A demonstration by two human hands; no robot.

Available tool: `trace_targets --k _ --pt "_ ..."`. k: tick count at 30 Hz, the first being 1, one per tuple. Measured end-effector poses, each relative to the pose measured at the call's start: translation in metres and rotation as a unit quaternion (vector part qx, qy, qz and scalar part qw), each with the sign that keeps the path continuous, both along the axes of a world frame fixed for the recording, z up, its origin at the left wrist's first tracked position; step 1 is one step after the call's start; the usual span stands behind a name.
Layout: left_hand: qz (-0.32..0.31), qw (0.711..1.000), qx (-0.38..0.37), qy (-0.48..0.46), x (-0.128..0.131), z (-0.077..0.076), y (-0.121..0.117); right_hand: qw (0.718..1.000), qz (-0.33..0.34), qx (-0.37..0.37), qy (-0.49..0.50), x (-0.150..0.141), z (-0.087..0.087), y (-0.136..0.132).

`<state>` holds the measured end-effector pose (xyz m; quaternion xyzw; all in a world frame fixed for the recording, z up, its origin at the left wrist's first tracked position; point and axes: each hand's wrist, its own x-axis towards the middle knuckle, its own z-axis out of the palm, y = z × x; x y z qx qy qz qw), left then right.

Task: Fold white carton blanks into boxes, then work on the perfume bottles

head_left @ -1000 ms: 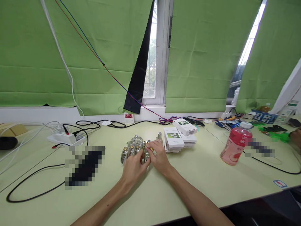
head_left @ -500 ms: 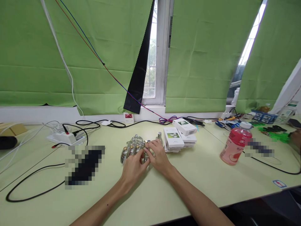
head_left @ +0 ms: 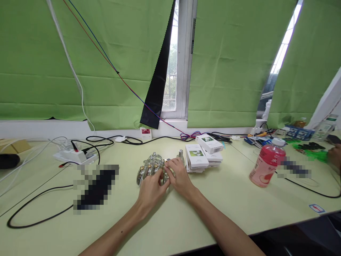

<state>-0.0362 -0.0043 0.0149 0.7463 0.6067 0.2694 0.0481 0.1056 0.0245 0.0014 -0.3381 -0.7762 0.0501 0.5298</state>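
Observation:
In front of me on the table lies a shiny silver metal object (head_left: pixel 149 169), built of several rounded parts with small gold-coloured pieces on top. My left hand (head_left: pixel 151 190) reaches its near right side, its thumb and fingers bent in and closed on it. From the right, my right hand (head_left: pixel 180 177) meets it, fingertips pinched together at the same end of the object. The two hands nearly touch, and their fingers hide the exact part they grip. A small bottle with a silver cap (head_left: pixel 180 153) stands just behind my right hand.
White boxes (head_left: pixel 197 160) are stacked right of my hands, and a pink drink bottle (head_left: pixel 268 165) stands farther right. At left are a power strip (head_left: pixel 77 155), cables and a blurred dark item (head_left: pixel 98 188). Another person's hand (head_left: pixel 334 156) shows at the right edge.
My hands stay at the same end of the silver object, with only slight finger movement. At the far right, the other person's hand has shifted a little.

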Motion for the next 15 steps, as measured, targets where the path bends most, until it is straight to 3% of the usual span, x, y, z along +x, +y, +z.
trace_targets --k 15 --pt "-0.002 1.000 -0.002 -0.001 -0.0003 0.0003 0.0018 1.000 -0.008 0.010 -0.010 -0.0004 0.0012 -0.0012"
